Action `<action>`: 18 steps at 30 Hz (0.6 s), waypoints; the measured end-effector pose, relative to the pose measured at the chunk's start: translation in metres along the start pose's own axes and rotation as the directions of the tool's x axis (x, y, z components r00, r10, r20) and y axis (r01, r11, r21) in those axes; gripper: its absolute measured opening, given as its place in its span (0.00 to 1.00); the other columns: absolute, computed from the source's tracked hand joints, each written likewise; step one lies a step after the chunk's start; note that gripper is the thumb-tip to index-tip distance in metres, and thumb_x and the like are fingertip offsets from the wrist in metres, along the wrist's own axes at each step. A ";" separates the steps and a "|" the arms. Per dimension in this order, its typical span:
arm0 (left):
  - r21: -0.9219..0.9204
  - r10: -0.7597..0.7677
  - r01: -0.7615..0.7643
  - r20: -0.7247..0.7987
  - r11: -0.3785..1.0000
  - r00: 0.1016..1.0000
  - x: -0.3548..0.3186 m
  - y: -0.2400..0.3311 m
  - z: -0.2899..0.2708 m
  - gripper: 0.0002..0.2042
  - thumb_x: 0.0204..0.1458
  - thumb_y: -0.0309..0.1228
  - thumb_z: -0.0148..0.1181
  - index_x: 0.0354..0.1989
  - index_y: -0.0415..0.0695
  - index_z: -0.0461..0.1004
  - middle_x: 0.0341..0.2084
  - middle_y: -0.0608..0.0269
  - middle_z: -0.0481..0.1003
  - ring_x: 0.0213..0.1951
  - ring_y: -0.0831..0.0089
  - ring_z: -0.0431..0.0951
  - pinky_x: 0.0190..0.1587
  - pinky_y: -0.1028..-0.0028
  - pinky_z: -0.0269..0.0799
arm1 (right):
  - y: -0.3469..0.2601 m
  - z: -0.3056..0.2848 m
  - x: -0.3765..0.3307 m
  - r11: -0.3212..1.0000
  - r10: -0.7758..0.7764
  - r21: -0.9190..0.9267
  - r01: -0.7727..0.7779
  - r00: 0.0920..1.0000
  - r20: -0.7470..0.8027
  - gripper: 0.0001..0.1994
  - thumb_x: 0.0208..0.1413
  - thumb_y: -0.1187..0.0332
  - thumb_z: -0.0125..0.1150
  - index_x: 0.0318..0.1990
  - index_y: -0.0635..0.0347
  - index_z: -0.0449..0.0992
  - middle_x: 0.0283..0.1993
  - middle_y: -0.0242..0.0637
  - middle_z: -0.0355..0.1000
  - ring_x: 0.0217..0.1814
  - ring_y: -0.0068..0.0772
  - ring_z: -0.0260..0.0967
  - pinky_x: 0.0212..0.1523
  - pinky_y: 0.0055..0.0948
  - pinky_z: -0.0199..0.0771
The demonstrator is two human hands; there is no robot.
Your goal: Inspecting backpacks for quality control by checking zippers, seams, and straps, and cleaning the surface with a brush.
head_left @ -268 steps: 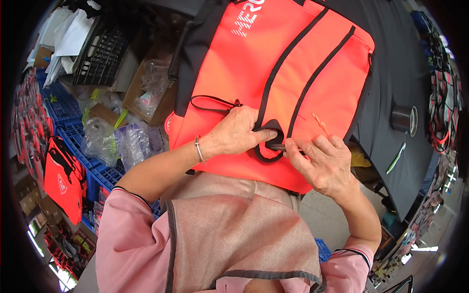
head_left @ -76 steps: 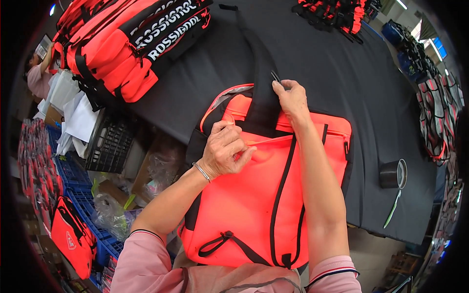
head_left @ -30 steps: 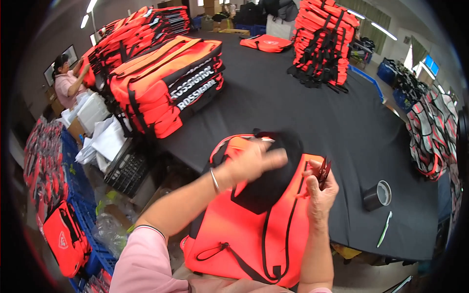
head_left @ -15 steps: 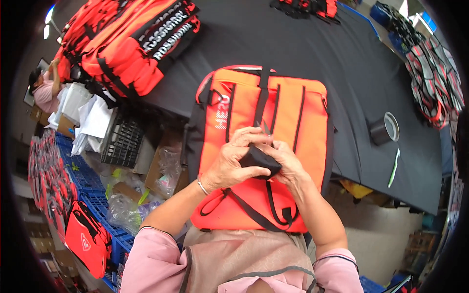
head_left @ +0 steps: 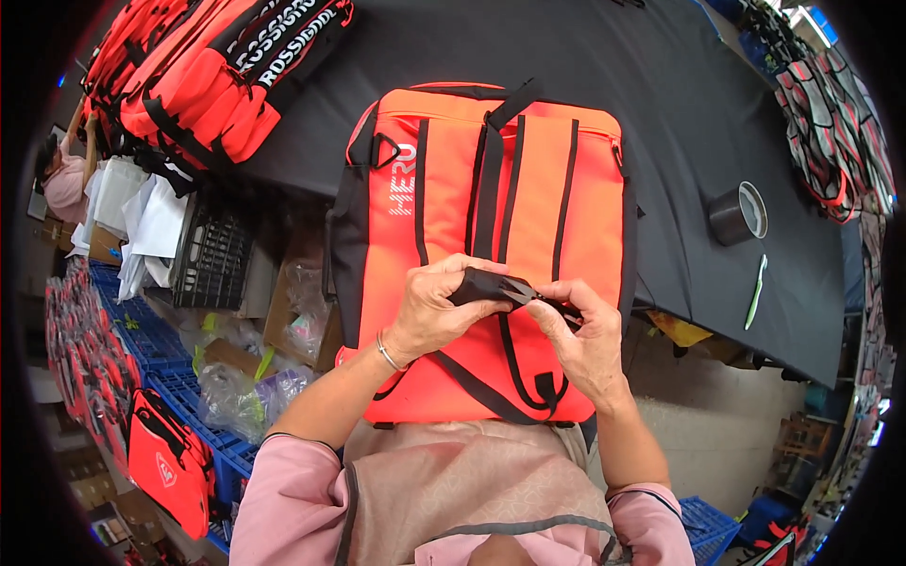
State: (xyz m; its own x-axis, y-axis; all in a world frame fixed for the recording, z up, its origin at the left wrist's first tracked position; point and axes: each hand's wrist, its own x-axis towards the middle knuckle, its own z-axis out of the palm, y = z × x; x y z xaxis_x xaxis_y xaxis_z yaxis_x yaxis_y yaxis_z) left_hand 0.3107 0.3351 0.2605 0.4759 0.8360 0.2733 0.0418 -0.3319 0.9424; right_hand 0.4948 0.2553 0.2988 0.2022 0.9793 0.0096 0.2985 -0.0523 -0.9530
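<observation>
**Black fabric pinched on my left, snips tight on my right, both over the bag!**

And here I am, both hands meeting above the near half of a bright red-orange fabric backpack with black trim (head_left: 533, 236), which lies straps-up on a table under black cloth (head_left: 679, 113), its near edge right up against my brown patterned apron (head_left: 481, 491). My left hand (head_left: 429, 307), a silver bangle (head_left: 388, 350) round its wrist, has a firm pinch on a folded piece of black fabric (head_left: 479, 286), thumb on the near side, fingers on the far side. In from the right comes my right hand (head_left: 585, 340), fingers curled tightly round a small pair of dark metal snips (head_left: 518, 291)! The pointed blades aim left and lie over the black fabric's right end; whether they're biting into it, I cannot tell.

Out on the right of the table, a dark cylindrical container (head_left: 727, 218) lies tipped, a slim green-and-white brush-like tool (head_left: 757, 292) just nearer to me. Far left, a tall pile of red-and-black bags (head_left: 189, 104) leans in, with a co-worker in pink (head_left: 68, 184) beyond it. Nearer on the left: a black plastic crate (head_left: 212, 250) beside white papers (head_left: 151, 226).
</observation>
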 end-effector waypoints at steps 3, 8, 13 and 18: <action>0.000 -0.001 0.001 0.018 1.000 1.000 0.000 0.001 -0.001 0.10 0.42 0.21 0.72 0.35 0.41 0.84 0.40 0.59 0.81 0.37 0.73 0.82 0.39 0.75 0.79 | 0.002 0.002 0.003 0.993 -0.089 -0.081 0.090 0.996 0.016 0.08 0.54 0.73 0.68 0.38 0.67 0.76 0.31 0.39 0.76 0.31 0.26 0.74 0.34 0.25 0.75; -0.013 -0.008 0.009 0.038 1.000 0.999 0.003 -0.001 -0.003 0.10 0.42 0.21 0.72 0.35 0.42 0.84 0.40 0.59 0.81 0.36 0.73 0.82 0.38 0.75 0.79 | 0.010 0.003 0.008 0.989 -0.141 -0.035 0.142 0.990 0.016 0.08 0.53 0.73 0.68 0.35 0.67 0.76 0.30 0.40 0.76 0.30 0.28 0.74 0.33 0.27 0.74; 0.005 -0.023 0.022 0.073 1.000 0.997 0.003 -0.002 -0.006 0.10 0.42 0.22 0.72 0.35 0.42 0.84 0.39 0.59 0.81 0.36 0.73 0.82 0.39 0.75 0.78 | 0.014 -0.005 0.013 0.986 -0.136 -0.076 0.146 0.983 0.126 0.07 0.54 0.74 0.67 0.37 0.67 0.76 0.32 0.36 0.75 0.32 0.21 0.71 0.35 0.23 0.72; 0.000 -0.052 0.052 0.080 0.999 0.995 0.001 -0.001 -0.005 0.10 0.42 0.23 0.73 0.35 0.43 0.84 0.39 0.59 0.81 0.37 0.73 0.81 0.40 0.74 0.78 | 0.010 -0.006 0.012 0.993 0.050 0.097 -0.066 0.985 0.166 0.06 0.55 0.75 0.67 0.38 0.67 0.76 0.32 0.29 0.74 0.34 0.15 0.68 0.37 0.19 0.71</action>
State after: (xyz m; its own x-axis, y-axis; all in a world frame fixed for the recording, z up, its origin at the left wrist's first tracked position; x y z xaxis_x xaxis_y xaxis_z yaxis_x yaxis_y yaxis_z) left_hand 0.3068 0.3389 0.2605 0.5419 0.8144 0.2077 0.0666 -0.2879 0.9553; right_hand 0.5057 0.2650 0.2916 0.0590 0.9944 -0.0882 0.1927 -0.0980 -0.9763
